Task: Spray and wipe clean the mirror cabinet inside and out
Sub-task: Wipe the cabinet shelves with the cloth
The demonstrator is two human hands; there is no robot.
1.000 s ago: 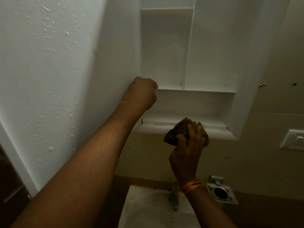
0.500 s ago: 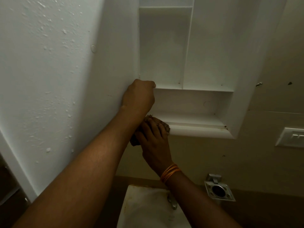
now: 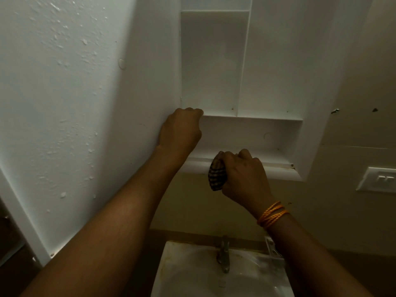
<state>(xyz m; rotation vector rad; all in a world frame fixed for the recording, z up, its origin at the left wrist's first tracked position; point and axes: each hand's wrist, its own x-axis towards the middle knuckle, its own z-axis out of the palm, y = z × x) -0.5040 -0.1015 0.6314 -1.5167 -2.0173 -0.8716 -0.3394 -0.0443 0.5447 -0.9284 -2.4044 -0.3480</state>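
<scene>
Cloth, checked and bunched, sits clamped in the right hand against the front lip of the open mirror cabinet above the sink, while the left hand, fingers curled, grips the cabinet's left edge.
</scene>
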